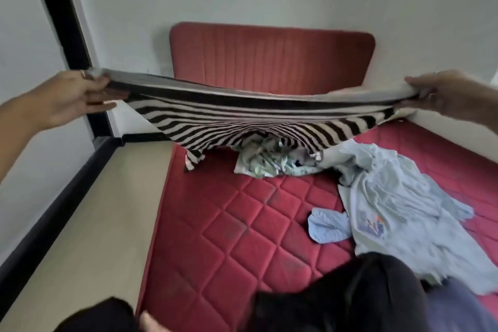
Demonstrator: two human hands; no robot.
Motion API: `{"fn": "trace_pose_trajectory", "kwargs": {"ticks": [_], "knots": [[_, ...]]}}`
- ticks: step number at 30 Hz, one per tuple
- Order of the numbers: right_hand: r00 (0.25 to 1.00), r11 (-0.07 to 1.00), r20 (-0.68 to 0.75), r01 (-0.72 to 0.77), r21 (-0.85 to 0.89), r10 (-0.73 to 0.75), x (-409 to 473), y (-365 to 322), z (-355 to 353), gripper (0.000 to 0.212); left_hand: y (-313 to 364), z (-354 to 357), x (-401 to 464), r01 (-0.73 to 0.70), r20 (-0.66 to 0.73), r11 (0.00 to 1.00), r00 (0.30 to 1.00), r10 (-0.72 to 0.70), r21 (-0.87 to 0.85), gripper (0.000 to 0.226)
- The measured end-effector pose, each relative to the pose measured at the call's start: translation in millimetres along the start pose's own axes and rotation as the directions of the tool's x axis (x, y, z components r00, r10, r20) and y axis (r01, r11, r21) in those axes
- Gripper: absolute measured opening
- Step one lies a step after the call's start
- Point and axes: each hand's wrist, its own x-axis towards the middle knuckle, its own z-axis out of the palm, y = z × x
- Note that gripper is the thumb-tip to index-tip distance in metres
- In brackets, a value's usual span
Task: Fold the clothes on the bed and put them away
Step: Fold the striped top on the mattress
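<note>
A black-and-white striped garment [242,118] is stretched wide in the air above the red quilted mattress [231,224]. My left hand [80,94] grips its left end and my right hand [442,94] grips its right end, both raised at headboard height. The middle of the garment sags and its lower edge hangs just above a crumpled green-and-white patterned cloth [266,162]. A large pale blue shirt [398,205] lies spread on the right side of the mattress, with a small light blue piece [328,226] beside it.
A red padded headboard [272,56] stands against the white wall. Beige floor [89,224] runs along the bed's left side, bordered by a black frame [62,19]. Dark clothing [345,299] and my own legs fill the bottom edge.
</note>
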Motion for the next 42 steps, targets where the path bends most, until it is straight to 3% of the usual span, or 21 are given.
{"fn": "trace_pose_trajectory", "kwargs": {"ticks": [1, 2, 3, 4, 6, 10, 14, 16, 17, 19, 21, 24, 28, 31, 33, 36, 38, 42], "knots": [[0.998, 0.997, 0.041, -0.035, -0.066, 0.038, -33, 46, 2, 0.053, -15, 6, -14, 0.031, 0.025, 0.999, 0.999, -0.031, -0.011, 0.029], [0.980, 0.972, 0.120, -0.137, -0.189, 0.161, -57, 49, 16, 0.044, -37, 11, -31, 0.088, 0.045, 0.996, 0.995, -0.088, -0.003, 0.029], [0.979, 0.948, 0.104, -0.139, -0.287, 0.175, -59, 56, 13, 0.035, -53, 16, -45, 0.148, 0.058, 0.989, 0.987, -0.149, 0.022, 0.032], [0.972, 0.927, 0.062, -0.196, -0.320, 0.227, -66, 79, 9, 0.029, -71, 19, -55, 0.218, 0.085, 0.974, 0.971, -0.223, 0.066, 0.034], [0.921, 0.889, 0.113, -0.320, -0.329, 0.373, -73, 110, 5, 0.025, -106, 27, -76, 0.342, 0.097, 0.916, 0.925, -0.367, 0.208, 0.033], [0.754, 0.623, 0.146, -0.399, -0.673, 0.641, -84, 181, 7, 0.021, -153, 57, -111, 0.450, 0.147, 0.751, 0.804, -0.576, 0.483, 0.024], [0.549, 0.323, 0.046, -0.420, -0.848, 0.834, -90, 238, 23, 0.013, -189, 87, -127, 0.495, 0.198, 0.556, 0.601, -0.774, 0.668, 0.043], [0.390, 0.093, -0.027, -0.284, -0.954, 0.920, -84, 246, 40, 0.009, -202, 98, -127, 0.489, 0.161, 0.487, 0.567, -0.808, 0.723, 0.043], [0.362, -0.005, -0.077, -0.194, -0.981, 0.929, -75, 249, 50, 0.014, -208, 101, -126, 0.488, 0.140, 0.470, 0.569, -0.810, 0.736, 0.041], [0.442, -0.039, -0.086, -0.115, -0.993, 0.893, -60, 247, 73, 0.021, -215, 108, -124, 0.480, 0.127, 0.464, 0.581, -0.804, 0.745, 0.033], [0.563, 0.060, 0.017, -0.058, -0.997, 0.826, -37, 244, 111, 0.021, -221, 110, -118, 0.477, 0.146, 0.479, 0.580, -0.802, 0.737, 0.020], [0.655, 0.195, 0.195, 0.073, -0.978, 0.730, -3, 239, 184, 0.026, -227, 112, -117, 0.463, 0.186, 0.501, 0.571, -0.799, 0.731, 0.016], [0.636, 0.279, 0.445, 0.349, -0.895, 0.631, 25, 238, 300, 0.035, -245, 110, -116, 0.383, 0.220, 0.540, 0.625, -0.749, 0.750, 0.030], [0.650, 0.201, 0.602, 0.585, -0.786, 0.463, 37, 248, 386, 0.045, -259, 104, -121, 0.330, 0.281, 0.605, 0.661, -0.696, 0.725, 0.015], [0.646, 0.179, 0.690, 0.674, -0.717, 0.327, 43, 261, 430, 0.039, -264, 104, -130, 0.259, 0.333, 0.596, 0.632, -0.700, 0.760, 0.029], [0.618, 0.211, 0.767, 0.737, -0.642, 0.175, 59, 281, 493, 0.030, -276, 101, -139, 0.213, 0.418, 0.637, 0.596, -0.685, 0.741, 0.067], [0.595, 0.219, 0.797, 0.768, -0.602, 0.104, 64, 293, 525, 0.028, -284, 101, -143, 0.311, 0.381, 0.662, 0.621, -0.684, 0.682, 0.079], [0.618, 0.153, 0.785, 0.773, -0.615, 0.035, 74, 305, 571, 0.035, -295, 111, -147, 0.445, 0.130, 0.676, 0.772, -0.622, 0.588, 0.058]]}}
